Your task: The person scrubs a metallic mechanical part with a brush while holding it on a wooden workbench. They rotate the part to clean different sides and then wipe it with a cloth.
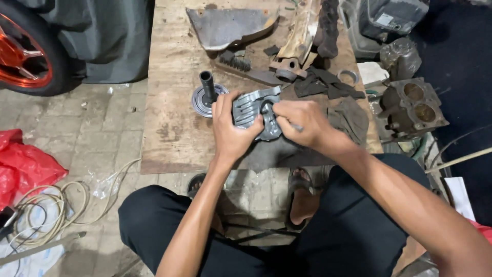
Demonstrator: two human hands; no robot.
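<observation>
Head view looks down on a person sitting at a low, worn plywood desk [174,128] with both hands on a grey cast-metal engine cover with raised ribs [252,107], held just above the board's near half. The left hand [230,128] grips the cover's left edge, fingers wrapped and clamped on it, thumb across the ribbed face. The right hand [300,120] rests on the cover's right side, fingers closed together around a thin metal tool [297,127] whose working end is hidden. Judging from this grip, the step in hand looks like picking or scraping at the cover, and it calls for a steady hold from the left hand while the right works with small, controlled pressure. Just left of the cover stands a dark steel shaft on a round flanged disc [207,95]. Greasy dark rags [333,87] lie just right, and a dull, grimy two-bore cylinder block [412,107] sits further right
</observation>
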